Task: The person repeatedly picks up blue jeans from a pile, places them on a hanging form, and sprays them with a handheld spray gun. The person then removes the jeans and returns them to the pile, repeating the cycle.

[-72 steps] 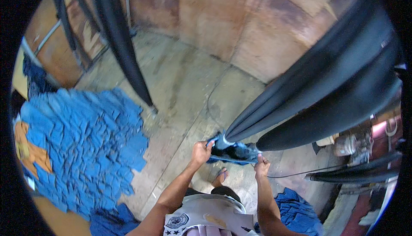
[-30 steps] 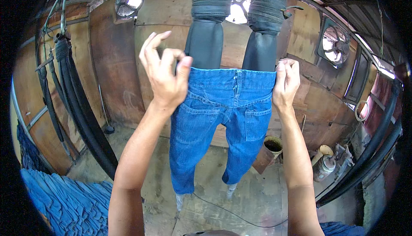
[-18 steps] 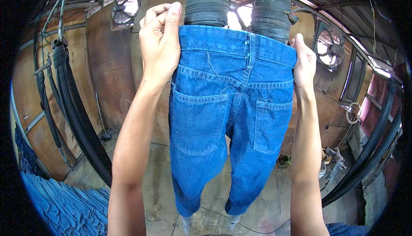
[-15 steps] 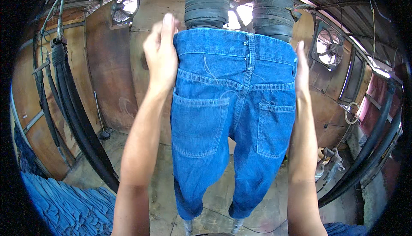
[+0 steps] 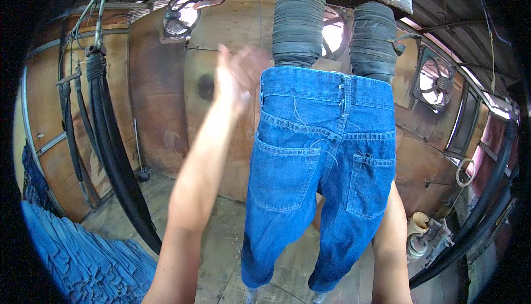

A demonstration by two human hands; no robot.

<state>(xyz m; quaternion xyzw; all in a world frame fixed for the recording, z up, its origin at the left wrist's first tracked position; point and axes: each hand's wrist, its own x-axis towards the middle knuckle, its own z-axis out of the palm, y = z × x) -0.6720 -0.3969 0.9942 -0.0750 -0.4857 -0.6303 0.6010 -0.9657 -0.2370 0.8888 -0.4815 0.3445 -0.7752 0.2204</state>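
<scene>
Blue denim jeans (image 5: pixel 321 166) hang on two black ribbed rubber tubes (image 5: pixel 298 25). Left hand (image 5: pixel 238 77), blurred, fingers apart beside the waistband; right hand hidden behind them, state unclear.

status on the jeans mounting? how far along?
Done: the blue jeans hang with their waistband up around the two black ribbed tubes, legs hanging free. In hand: the left hand is open and blurred just beside the waistband, not gripping it; the right hand is hidden behind the jeans, only its forearm shows. Left: cannot tell whether the waist is fully seated.
</scene>
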